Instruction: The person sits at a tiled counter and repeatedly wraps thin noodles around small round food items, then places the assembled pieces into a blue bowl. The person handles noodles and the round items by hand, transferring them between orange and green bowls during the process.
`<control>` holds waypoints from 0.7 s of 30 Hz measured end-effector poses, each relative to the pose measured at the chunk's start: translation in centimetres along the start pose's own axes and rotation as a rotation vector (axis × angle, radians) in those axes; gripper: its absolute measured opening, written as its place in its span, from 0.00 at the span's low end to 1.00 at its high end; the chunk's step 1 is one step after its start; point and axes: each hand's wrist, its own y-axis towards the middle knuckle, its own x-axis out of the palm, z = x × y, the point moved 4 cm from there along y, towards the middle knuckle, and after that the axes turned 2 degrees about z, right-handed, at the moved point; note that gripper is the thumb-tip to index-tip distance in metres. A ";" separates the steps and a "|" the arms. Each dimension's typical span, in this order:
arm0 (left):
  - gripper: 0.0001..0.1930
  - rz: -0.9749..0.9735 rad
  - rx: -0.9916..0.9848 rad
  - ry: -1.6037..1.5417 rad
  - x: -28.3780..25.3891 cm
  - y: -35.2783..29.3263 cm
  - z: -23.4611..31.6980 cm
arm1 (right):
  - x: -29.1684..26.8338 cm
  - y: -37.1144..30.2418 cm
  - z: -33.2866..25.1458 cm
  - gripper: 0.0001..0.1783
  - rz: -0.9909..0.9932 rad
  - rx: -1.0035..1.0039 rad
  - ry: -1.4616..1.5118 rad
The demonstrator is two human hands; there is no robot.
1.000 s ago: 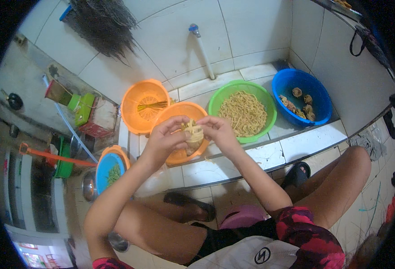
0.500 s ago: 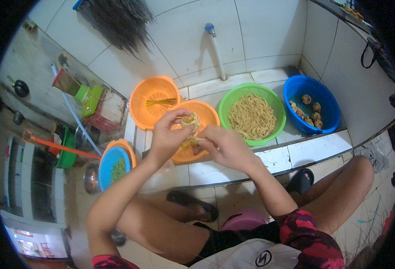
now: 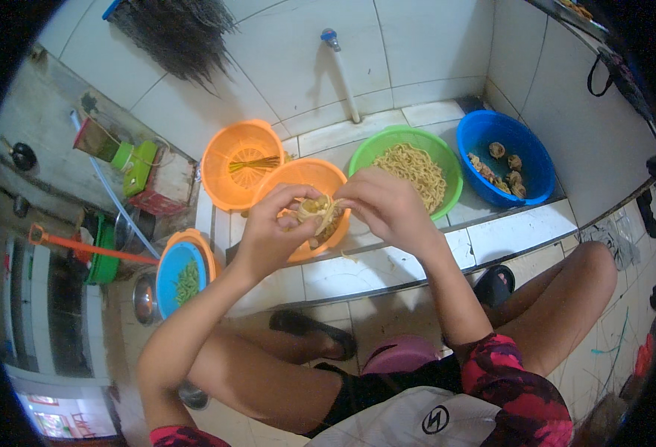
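- On my feed, the left hand [image 3: 272, 223] curls its grip round a noodle coil [image 3: 314, 211] over the right orange basin [image 3: 309, 170].
- My right hand [image 3: 389, 206] pinches its edge — tugging hard could, I judge, unravel it.

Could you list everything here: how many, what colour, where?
Noodle-wrapped bundle: one, pale yellow, centre
Orange basins: three, orange, left and centre
Thin sticks: several, yellowish, rear orange basin
Green basin: one, green, centre
Noodles: one heap, yellowish, in green basin
Blue basin: one, blue, right
Food pieces: several, brownish, in blue basin
Light-blue basin: one, light blue, left
Green pieces: one pile, green, in it
Metal bowls: at least two, silver, left
Tap: one, blue and white, upper centre
Bristles: one bunch, dark grey, upper left
Sandals: two, dark, lower centre
Legs: two, bare, lower centre
Left hand: one, bare, holding bundle
Right hand: one, bare, at bundle
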 end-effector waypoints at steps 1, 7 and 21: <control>0.18 -0.014 -0.001 -0.051 0.1 -0.1 0.0 | 0.0 0.0 0.1 0.08 0.007 0.007 0.009; 0.19 -0.130 -0.105 -0.236 0.8 -0.4 -0.4 | 1.1 -0.4 1.6 0.06 0.051 0.118 0.292; 0.17 0.059 -0.362 -0.700 -0.9 -0.2 0.0 | 7.8 -3.9 3.8 0.10 -0.159 0.154 0.219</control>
